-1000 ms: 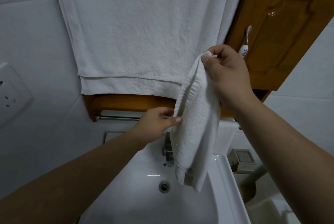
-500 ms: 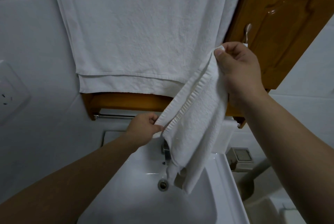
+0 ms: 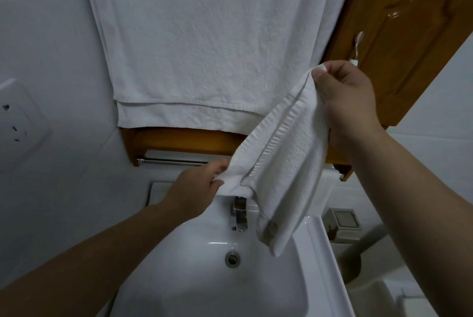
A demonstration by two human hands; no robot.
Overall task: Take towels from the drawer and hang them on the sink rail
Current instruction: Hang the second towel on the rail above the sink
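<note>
The person is holding a small white towel (image 3: 284, 163) stretched on a slant above the white glazed sink (image 3: 314, 265). The cloth is looking soft and nubbly, with a ribbed band running along its length, and its loose lower end is hanging in folds over the basin beside the shiny metal tap (image 3: 240, 214). The right hand (image 3: 350, 102) is raised high, thumb and forefinger pinching the towel's top corner while the other fingers are curling in. The left hand (image 3: 197, 188) is reaching forward lower down, its fingers closing on the towel's other corner just in front of the thin metal rail (image 3: 174, 162); whether the cloth is touching the rail is hard to tell from this angle. Behind, a large white towel (image 3: 204, 48) with a crinkled weave is hanging flat, its hemmed edge ending above the rail. A glossy brown wooden cabinet door (image 3: 409, 35) is showing at upper right.
</note>
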